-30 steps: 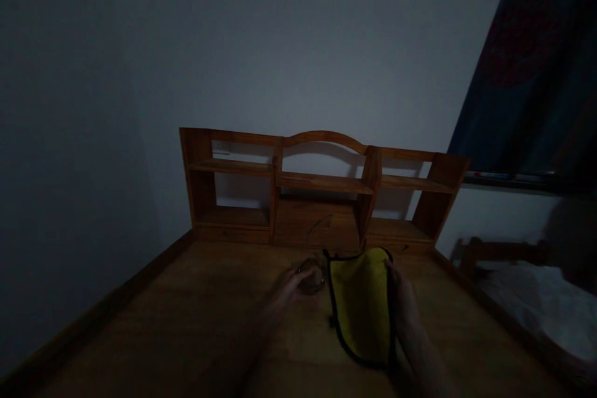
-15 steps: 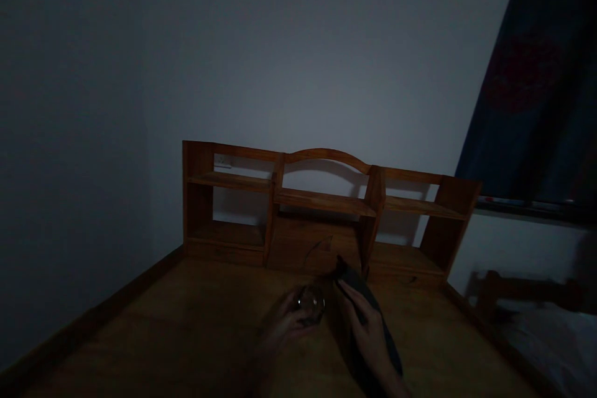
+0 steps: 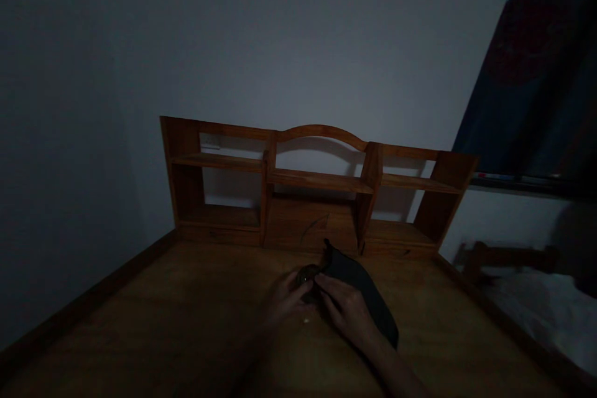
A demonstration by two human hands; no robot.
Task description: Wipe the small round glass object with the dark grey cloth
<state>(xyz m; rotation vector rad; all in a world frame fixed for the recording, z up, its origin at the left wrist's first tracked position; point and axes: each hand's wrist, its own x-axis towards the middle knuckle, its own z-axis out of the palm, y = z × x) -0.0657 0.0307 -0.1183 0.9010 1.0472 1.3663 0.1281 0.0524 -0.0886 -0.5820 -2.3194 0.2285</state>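
Observation:
In dim light, my left hand [image 3: 290, 297] is closed around a small, dark, round object [image 3: 308, 273] with shiny glints. Its exact kind is too dark to tell. My right hand [image 3: 346, 308] has its fingers pinched together at the right side of that object; what lies between the fingertips is hidden. Behind and to the right of my right hand, a long dark pouch-like thing [image 3: 366, 286] lies on the wooden desk [image 3: 209, 317], with a narrow tip pointing toward the shelf. The hand partly covers its near side.
A wooden shelf unit [image 3: 317, 181] with open compartments stands along the desk's back edge against a pale wall [image 3: 298, 43]. A raised wooden rim [image 3: 93, 289] borders the desk's left side. To the right are a dark curtain [image 3: 527, 87] and pale bedding [image 3: 545, 305].
My right hand has come off the dark pouch-like thing and moved left to the round object in my left hand. The view has tilted slightly, so the shelf appears higher.

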